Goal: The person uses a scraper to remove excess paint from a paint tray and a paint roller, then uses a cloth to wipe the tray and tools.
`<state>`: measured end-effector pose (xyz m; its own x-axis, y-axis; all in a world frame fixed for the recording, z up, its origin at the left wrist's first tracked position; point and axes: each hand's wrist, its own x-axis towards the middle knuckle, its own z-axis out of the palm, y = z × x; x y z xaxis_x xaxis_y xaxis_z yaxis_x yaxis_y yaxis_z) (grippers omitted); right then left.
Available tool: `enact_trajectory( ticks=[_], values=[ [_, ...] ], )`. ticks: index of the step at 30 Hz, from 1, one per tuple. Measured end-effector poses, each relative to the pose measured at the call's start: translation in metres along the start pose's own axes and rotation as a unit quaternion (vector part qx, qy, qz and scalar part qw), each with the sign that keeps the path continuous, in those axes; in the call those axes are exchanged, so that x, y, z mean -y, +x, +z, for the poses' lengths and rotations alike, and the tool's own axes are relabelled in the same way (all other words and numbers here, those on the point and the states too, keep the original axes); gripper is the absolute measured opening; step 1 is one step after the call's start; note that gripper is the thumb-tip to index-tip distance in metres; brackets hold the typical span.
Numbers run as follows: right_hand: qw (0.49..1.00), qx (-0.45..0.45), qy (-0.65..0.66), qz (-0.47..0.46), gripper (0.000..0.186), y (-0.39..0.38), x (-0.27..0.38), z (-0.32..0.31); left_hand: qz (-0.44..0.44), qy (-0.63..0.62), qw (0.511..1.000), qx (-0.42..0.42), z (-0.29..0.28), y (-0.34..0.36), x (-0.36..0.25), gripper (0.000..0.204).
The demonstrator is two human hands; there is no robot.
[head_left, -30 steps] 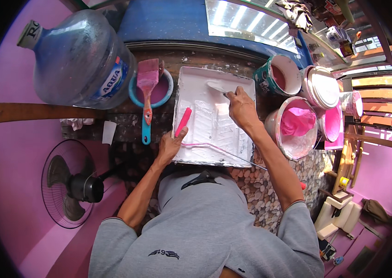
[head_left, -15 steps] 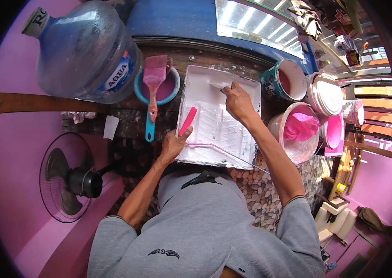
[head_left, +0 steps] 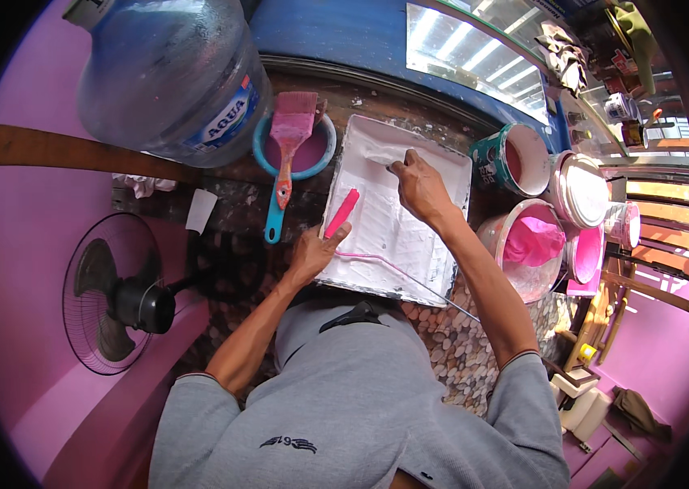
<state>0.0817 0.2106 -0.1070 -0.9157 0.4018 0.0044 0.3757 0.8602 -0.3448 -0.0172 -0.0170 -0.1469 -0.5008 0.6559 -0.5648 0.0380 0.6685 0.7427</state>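
Note:
A white paint tray (head_left: 460,183) stands at the table's near side, its ribbed slope and well coated in pale paint. At its left edge, my left hand (head_left: 313,251) is closed around a paint roller frame with a pink handle (head_left: 342,213). The frame's thin wire runs right across the tray's near part and passes by my right forearm; its far end is hidden. Over the tray's upper part, my right hand (head_left: 423,189) grips a flat tool smeared with white paint (head_left: 383,154), perhaps a scraper. The tool lies at the paint in the well.
Left of the tray, a wide paintbrush (head_left: 288,134) rests across a blue-rimmed bowl (head_left: 259,148). A big water jug (head_left: 169,81) stands beyond it. Several paint buckets, one a green can (head_left: 494,160), crowd the right side. A black fan (head_left: 145,305) is at lower left.
The view has shifted slightly, so the scene sits a little further right. My right hand has moved the tool toward the tray's upper edge. My left hand keeps its hold.

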Motion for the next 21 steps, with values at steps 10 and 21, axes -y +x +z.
enact_trajectory(
  ticks=[10,21],
  values=[
    [1.0,-0.02,-0.017,-0.017,0.015,0.02,0.001,0.003,0.038,0.001,0.999,-0.021,0.004,0.002,0.004,0.075],
    [0.998,0.029,-0.042,-0.033,0.021,-0.045,0.009,-0.007,0.013,-0.006,1.0,-0.02,0.011,0.007,0.017,0.076]
  ],
)
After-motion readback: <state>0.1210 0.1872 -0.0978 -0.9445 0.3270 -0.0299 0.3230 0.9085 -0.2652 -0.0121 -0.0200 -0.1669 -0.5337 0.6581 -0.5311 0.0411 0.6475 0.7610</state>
